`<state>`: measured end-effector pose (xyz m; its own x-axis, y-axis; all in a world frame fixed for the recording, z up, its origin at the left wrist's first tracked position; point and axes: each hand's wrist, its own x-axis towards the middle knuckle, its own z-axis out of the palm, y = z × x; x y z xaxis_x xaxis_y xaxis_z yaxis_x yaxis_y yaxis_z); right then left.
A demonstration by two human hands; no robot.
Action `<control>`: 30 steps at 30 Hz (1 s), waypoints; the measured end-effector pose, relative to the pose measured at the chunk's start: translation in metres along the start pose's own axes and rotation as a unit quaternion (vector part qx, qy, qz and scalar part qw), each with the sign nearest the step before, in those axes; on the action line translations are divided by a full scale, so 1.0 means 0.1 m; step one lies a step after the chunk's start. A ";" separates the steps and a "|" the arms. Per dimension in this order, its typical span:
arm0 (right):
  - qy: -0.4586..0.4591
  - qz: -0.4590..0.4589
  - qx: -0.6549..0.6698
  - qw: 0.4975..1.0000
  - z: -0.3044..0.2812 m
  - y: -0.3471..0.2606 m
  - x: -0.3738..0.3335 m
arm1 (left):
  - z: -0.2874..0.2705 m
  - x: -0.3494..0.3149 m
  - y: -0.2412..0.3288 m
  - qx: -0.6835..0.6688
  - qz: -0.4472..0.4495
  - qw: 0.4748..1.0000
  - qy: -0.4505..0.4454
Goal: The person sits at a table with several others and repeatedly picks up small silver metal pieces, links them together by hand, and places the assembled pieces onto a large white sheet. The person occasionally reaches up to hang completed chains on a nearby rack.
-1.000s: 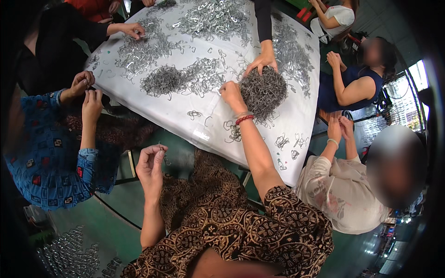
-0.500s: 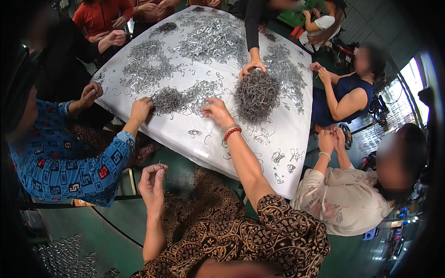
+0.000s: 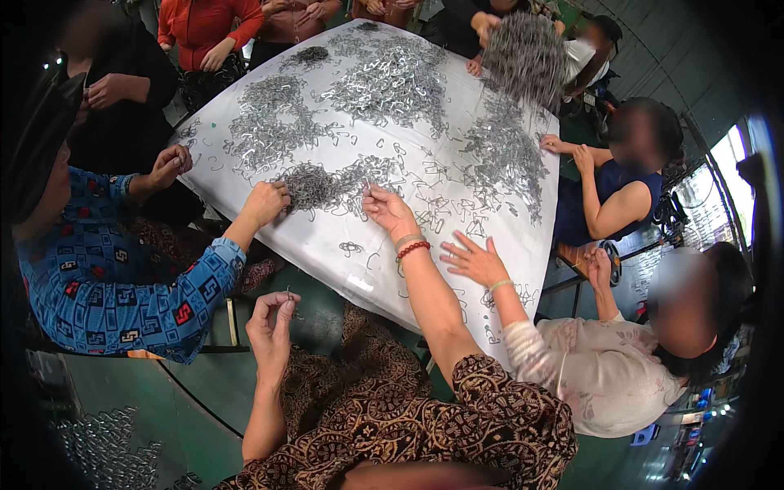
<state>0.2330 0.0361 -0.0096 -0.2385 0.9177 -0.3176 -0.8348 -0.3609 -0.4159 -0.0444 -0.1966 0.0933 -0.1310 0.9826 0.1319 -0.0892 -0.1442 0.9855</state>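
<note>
My left hand (image 3: 269,327) is raised in front of the table's near edge, its thumb and forefinger pinched on a small metal hook (image 3: 290,296). My right hand (image 3: 392,212), with a red bead bracelet at the wrist, is over the table by a small heap of silvery hooks (image 3: 367,170). Its thumb and fingertips are drawn together on what looks like a thin metal hook. To its left lies a darker, tangled heap of hooks (image 3: 309,186). A few loose hooks (image 3: 351,247) are on the white cloth nearer to me.
Hooks are spread in larger heaps (image 3: 392,82) across the white table (image 3: 327,237). A co-worker's hand (image 3: 478,260) lies spread beside my right forearm; another's hand (image 3: 265,202) touches the dark heap. At the far right, someone holds up a big blurred bundle of hooks (image 3: 527,61).
The big bundle has been lifted from the table toward the far right, uncovering scattered hooks. A co-worker's hand has reached in on the right. My right fingers have closed together; my left hand has hardly moved.
</note>
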 end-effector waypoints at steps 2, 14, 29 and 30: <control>-0.004 -0.004 -0.023 1.000 0.05 -0.01 -0.02 | 0.00 -0.02 0.00 -0.004 0.007 1.000 0.005; 0.015 -0.035 -0.027 0.999 0.07 -0.03 0.06 | -0.03 -0.08 -0.01 0.020 0.008 1.000 0.012; 0.016 -0.083 0.078 0.993 0.06 0.06 0.08 | -0.05 -0.05 -0.01 0.012 0.015 1.000 0.011; 0.020 -0.092 0.051 0.994 0.06 0.05 0.09 | -0.04 -0.05 -0.01 -0.005 0.021 1.000 0.004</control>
<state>0.2236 0.0434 -0.0091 -0.0584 0.9587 -0.2784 -0.9093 -0.1662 -0.3815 -0.0480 -0.2016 0.0915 -0.1436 0.9745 0.1722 -0.0930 -0.1865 0.9780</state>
